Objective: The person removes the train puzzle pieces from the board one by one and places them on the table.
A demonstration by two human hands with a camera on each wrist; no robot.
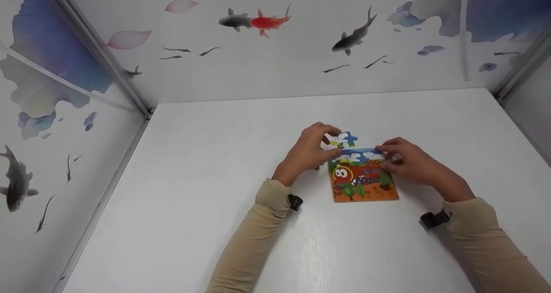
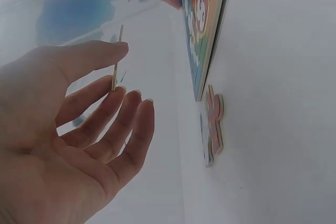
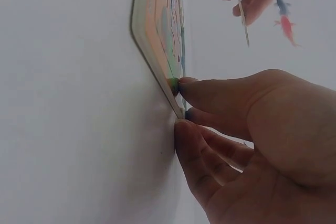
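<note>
My left hand [image 1: 308,149] pinches a jigsaw puzzle piece [image 1: 348,139] between thumb and fingers, raised above the table. The piece, blue, white and green, shows edge-on in the left wrist view. Below it lies a jigsaw puzzle board [image 1: 366,189] with a cartoon red train, blue sky and orange ground. My right hand [image 1: 411,161] grips the board's right edge near its far corner, the thumb on top. In the left wrist view, a loose reddish puzzle piece [image 2: 214,124] rests on the table beside the board; my left hand mostly hides it in the head view.
The white table [image 1: 206,177] carries the puzzle. Behind it stands a white panel [image 1: 275,69] printed with fish and petals, and a similar panel [image 1: 43,164] rises at the left. Both wrists wear dark cameras [image 1: 434,220].
</note>
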